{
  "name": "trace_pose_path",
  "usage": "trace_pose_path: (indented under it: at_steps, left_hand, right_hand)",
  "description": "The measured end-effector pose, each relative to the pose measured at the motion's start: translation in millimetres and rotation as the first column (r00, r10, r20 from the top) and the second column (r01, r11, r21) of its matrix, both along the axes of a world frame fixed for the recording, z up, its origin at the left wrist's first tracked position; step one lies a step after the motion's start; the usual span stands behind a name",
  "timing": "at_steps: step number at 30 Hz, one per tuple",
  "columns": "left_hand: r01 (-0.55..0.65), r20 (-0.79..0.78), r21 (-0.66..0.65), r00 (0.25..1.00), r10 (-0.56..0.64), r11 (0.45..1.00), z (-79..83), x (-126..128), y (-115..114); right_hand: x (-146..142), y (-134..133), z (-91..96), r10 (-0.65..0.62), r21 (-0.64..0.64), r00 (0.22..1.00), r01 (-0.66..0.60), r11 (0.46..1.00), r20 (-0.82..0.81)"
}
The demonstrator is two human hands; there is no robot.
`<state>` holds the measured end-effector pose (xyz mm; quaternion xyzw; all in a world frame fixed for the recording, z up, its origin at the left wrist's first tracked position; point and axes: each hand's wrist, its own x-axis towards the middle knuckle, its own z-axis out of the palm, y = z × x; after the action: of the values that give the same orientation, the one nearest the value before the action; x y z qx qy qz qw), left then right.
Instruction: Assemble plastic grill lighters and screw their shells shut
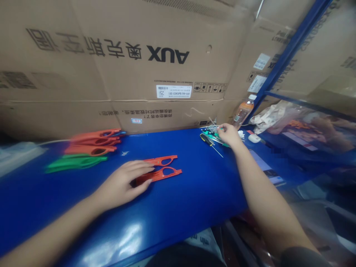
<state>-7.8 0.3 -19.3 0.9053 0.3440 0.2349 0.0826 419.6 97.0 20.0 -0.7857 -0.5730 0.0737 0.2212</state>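
On the blue table two long orange plastic shells (168, 171) lie side by side, each with an oval hole near its right end. My left hand (132, 181) lies over their left ends, its fingers across them and the thumb along the front edge of the nearer one. Farther off, my right hand (228, 133) reaches into a pile of small metal and green pieces (209, 130), fingertips pinched together. What those fingertips hold is too small to make out. Beside the pile lies a screwdriver (206, 140) with a black and yellow handle.
Orange shells (94, 141) are stacked at the left, with green ones (76, 162) in front. A drink bottle (244, 110) stands behind my right hand. A large cardboard sheet (111, 81) walls the back. At right are a blue metal frame (289, 48) and a phone-like slab (267, 168).
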Motion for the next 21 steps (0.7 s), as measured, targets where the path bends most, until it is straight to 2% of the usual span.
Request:
trace_pose_path:
  at_steps: [5, 9, 12, 16, 18, 21]
  left_hand:
    - [0.077, 0.017, 0.037, 0.997, -0.077, 0.996, 14.4, 29, -1]
    - [0.15, -0.034, 0.041, 0.988, -0.148, 0.988, 35.4, 80, 17]
    - [0.138, -0.073, 0.041, 0.988, -0.135, 0.99, 43.4, 136, 50]
    - [0.086, -0.114, 0.042, 0.99, -0.081, 0.995, 42.0, 210, 109]
    - [0.082, -0.134, 0.036, 0.988, -0.076, 0.996, 38.3, 239, 137]
    - [0.11, -0.153, 0.015, 0.982, -0.107, 0.994, 29.6, 269, 168]
  right_hand:
    - [1, 4, 0.3, -0.017, 0.004, 1.0, 0.017, 1.0, 0.015]
    - [1, 7, -3.6, -0.062, -0.032, 0.996, 0.064, 0.997, 0.061]
    - [1, 7, -7.0, -0.096, -0.055, 0.992, 0.101, 0.993, 0.083]
    - [1, 8, -10.2, -0.118, -0.049, 0.989, 0.122, 0.991, 0.09]
    - [2, 8, -11.6, -0.127, -0.032, 0.988, 0.13, 0.991, 0.089]
    - [3, 9, -13.4, -0.14, 0.0, 0.987, 0.14, 0.99, 0.081]
